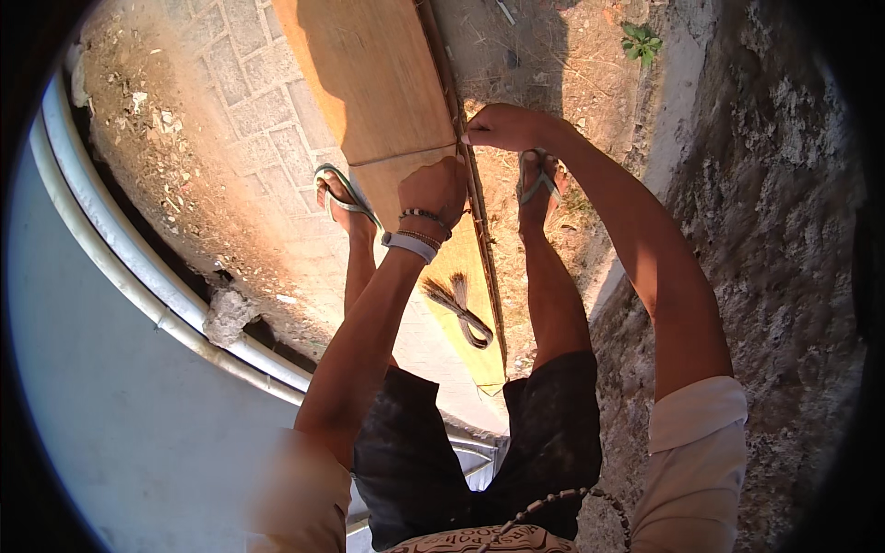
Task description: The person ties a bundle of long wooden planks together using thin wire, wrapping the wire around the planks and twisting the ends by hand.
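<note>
Step in hand looks like fastening or adjusting something at the right edge of a long wooden board [378, 74]; judgement only, since the fingers hide the detail. Person straddles the board, one sandalled foot each side. Left hand [433, 192] is back-up over the board near that edge, fingers bent under; can't tell whether its grip is clenched on anything. Right hand [510, 127] comes in from the other side, fingertips bunched at the edge near the dark strip [486, 244]; can't tell if that grip has hold of anything either. Thin line [403, 156] crosses the board just above the left hand. Looped bundle of thin strands [467, 318] lies on the board's near end, untouched. Next move seems to call for a steady left hand and fine finger work by the right at the edge.

Surface: board runs lengthwise away from the person; what supports it, can't tell. Block paving [249, 88] to the left, sunlit dirt [604, 64] to the right with a small green plant [640, 42]. Outdoors: rough wall [747, 258] far right, pale pipes [175, 300] curving along the left, rubble chunk [229, 316] against them.
</note>
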Tool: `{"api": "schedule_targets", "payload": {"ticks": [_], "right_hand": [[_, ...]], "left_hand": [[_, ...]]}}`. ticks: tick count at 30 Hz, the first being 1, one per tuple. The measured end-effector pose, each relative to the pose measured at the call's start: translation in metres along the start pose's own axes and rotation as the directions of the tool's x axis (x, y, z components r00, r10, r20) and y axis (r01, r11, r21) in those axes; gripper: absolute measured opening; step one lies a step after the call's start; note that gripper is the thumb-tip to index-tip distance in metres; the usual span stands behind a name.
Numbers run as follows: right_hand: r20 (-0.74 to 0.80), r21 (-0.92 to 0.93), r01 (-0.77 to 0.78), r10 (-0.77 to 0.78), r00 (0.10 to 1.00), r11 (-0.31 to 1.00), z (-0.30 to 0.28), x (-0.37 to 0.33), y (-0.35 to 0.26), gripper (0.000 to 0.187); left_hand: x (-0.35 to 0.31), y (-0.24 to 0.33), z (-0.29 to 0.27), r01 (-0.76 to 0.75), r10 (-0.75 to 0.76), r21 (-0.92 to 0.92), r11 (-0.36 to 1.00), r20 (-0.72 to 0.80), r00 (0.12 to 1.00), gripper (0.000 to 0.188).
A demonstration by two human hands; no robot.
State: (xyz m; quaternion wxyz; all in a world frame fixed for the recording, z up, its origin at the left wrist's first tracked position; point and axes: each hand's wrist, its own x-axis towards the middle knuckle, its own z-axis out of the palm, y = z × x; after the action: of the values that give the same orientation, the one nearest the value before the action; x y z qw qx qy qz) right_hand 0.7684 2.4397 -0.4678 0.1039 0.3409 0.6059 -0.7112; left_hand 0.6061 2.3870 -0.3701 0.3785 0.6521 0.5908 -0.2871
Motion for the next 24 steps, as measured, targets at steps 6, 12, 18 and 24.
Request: {"api": "schedule_targets", "payload": {"ticks": [6, 12, 18, 24], "right_hand": [[-0.054, 0.137, -0.024, 0.032, 0.998, 0.99, -0.003, -0.011, 0.022, 0.045], [-0.327, 0.515, -0.043, 0.242, 0.914, 0.856, -0.03, -0.059, 0.08, 0.039], [-0.606, 0.1, 0.104, -0.023, 0.795, 0.989, 0.006, -0.081, 0.012, 0.023], [-0.402, -0.43, -0.039, -0.153, 0.903, 0.902, 0.058, -0.029, -0.027, 0.033]], "left_hand": [[0.004, -0.032, 0.02, 0.061, -0.099, -0.327, 0.943, -0.1, 0.99, 0.045], [0.0, -0.033, 0.044, 0.068, -0.18, -0.572, 0.818, -0.141, 0.974, 0.051], [0.002, -0.044, 0.051, 0.104, -0.211, -0.611, 0.784, -0.106, 0.972, 0.051], [0.006, -0.047, 0.052, -0.013, -0.114, -0.535, 0.845, -0.202, 0.973, 0.051]]}}
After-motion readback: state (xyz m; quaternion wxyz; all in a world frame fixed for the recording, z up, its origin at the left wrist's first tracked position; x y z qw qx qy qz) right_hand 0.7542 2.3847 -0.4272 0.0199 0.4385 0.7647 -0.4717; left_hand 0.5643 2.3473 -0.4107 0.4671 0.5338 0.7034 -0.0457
